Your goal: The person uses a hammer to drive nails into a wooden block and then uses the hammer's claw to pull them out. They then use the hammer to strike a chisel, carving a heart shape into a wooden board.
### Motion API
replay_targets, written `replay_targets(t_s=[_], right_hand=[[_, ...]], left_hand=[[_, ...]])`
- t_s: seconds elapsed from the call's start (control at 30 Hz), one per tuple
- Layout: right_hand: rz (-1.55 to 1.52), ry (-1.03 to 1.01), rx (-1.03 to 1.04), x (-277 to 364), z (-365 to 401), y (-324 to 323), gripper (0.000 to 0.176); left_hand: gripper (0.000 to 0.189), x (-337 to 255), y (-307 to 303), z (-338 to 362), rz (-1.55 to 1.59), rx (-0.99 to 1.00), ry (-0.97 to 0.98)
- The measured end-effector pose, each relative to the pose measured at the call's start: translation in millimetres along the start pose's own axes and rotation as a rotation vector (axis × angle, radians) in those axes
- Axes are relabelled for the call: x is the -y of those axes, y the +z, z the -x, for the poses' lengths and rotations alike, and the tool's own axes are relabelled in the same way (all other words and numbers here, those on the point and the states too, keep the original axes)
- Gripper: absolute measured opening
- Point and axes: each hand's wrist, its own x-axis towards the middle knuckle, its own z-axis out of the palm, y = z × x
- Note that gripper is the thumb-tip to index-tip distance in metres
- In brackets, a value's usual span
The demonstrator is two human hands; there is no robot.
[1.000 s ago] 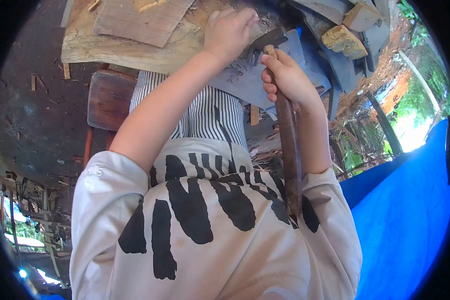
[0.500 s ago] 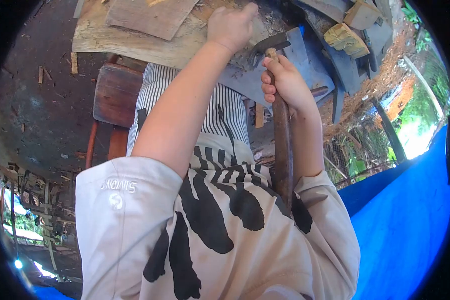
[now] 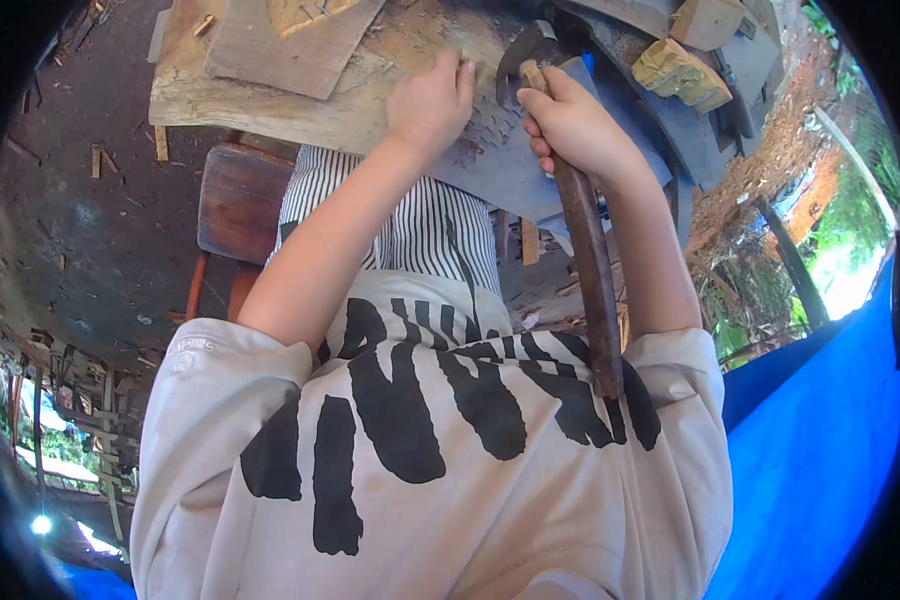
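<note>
So this looks like the middle of a hammering job. The right hand point(image 3: 575, 125) is closed tight around the wooden handle of the hammer point(image 3: 588, 260), gripping high up near the head. The rest of the handle runs down the frame to the person's shirt. The dark metal head sits at the top centre of the frame, just beside the left fingertips, and to me it looks lifted rather than resting on anything.

The left hand point(image 3: 430, 100) is palm down with the fingers loosely curled, pressing where the grey sheet point(image 3: 510, 175) meets the thick wooden slab point(image 3: 270, 100) in the upper middle of the frame. It might be pinching something tiny under the fingertips, but I honestly can't tell.

My read is that this is the spot between blows, with the sheet pinned flat. The next strike needs a short, controlled swing, since those left fingers are right next to where the head comes down.

Counts:
- one hammer
- one grey sheet that I can make out for sure
- one thick slab with one thinner plank point(image 3: 290, 40) lying on it
- two pale wood blocks point(image 3: 680, 70) in the upper right
- one brown stool point(image 3: 235, 200) on the left
- one blue tarp point(image 3: 820, 450) in the lower right
</note>
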Motion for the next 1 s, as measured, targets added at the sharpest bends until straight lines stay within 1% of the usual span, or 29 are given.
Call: replay_targets(t_s=[0.03, 0.07, 0.13, 0.17, 0.23, 0.27, 0.33, 0.37, 0.43, 0.47, 0.53, 0.57, 0.63, 0.67, 0.73, 0.87, 0.93, 1.0], right_hand=[[0.012, 0.007, -0.007, -0.8, 0.4, -1.4, 0.015], [0.011, 0.009, -0.012, -1.3, 2.4, -3.4, 0.015], [-0.186, 0.043, 0.021, -2.2, 7.7, -9.5, 0.016], [-0.183, 0.043, 0.018, -4.3, 10.0, -13.3, 0.016], [-0.365, 0.035, 0.03, -12.3, 14.4, -21.2, 0.018], [-0.363, 0.034, 0.029, -15.6, 17.9, -22.4, 0.018], [-0.474, 0.06, 0.007, -21.1, 22.5, -22.3, 0.018], [-0.477, 0.061, 0.006, -24.3, 22.2, -21.4, 0.018], [-0.56, 0.053, -0.001, -29.0, 21.9, -20.3, 0.019], [-0.562, 0.053, -0.002, -29.6, 20.4, -19.0, 0.019], [-0.574, 0.01, -0.052, -28.3, 12.7, -13.7, 0.019], [-0.574, 0.009, -0.051, -26.6, 8.1, -10.0, 0.019], [-0.521, -0.044, -0.124, -23.6, 1.2, 0.4, 0.019], [-0.522, -0.044, -0.125, -22.3, -1.1, 5.8, 0.019], [-0.478, -0.05, -0.12, -20.5, -3.8, 14.7, 0.018], [-0.435, -0.02, -0.104, -26.2, -4.3, 23.0, 0.017], [-0.5, -0.001, -0.078, -26.1, 1.1, 22.7, 0.017], [-0.546, 0.008, -0.053, -20.5, 12.5, 16.8, 0.017]], left_hand=[[0.022, 1.1, -0.5, -6.4, 0.034, 0.014, 0.062], [0.022, 1.6, -0.1, -14.2, 0.038, 0.017, 0.065], [0.021, 0.4, -2.0, -31.8, 0.043, -0.138, 0.574], [0.021, 0.7, -4.3, -36.8, 0.046, -0.14, 0.574], [0.021, 4.4, -7.1, -43.3, -0.108, 0.214, 0.689], [0.021, 6.5, -8.2, -41.5, -0.107, 0.213, 0.689], [0.022, 12.7, -7.1, -32.3, -0.193, 0.067, 0.607], [0.022, 14.5, -4.8, -24.1, -0.193, 0.07, 0.608], [0.021, 13.5, -4.2, -6.1, -0.191, -0.086, 0.337], [0.021, 14.1, -4.7, -0.1, -0.191, -0.085, 0.339], [0.021, 14.1, -8.9, 7.4, -0.193, -0.077, 0.183], [0.021, 13.5, -8.6, 2.8, -0.194, -0.077, 0.183], [0.022, 10.1, -0.8, -13.6, -0.137, -0.176, 0.241], [0.022, 6.9, 4.6, -21.6, -0.137, -0.175, 0.243], [0.024, -5.0, 10.2, -33.7, -0.055, -0.25, 0.337], [0.02, -20.3, -1.0, -32.0, -0.102, -0.24, 0.372], [0.024, -18.4, 1.4, -34.5, -0.104, -0.118, 0.309], [0.024, -17.5, 2.1, -36.1, -0.098, -0.11, 0.314]])
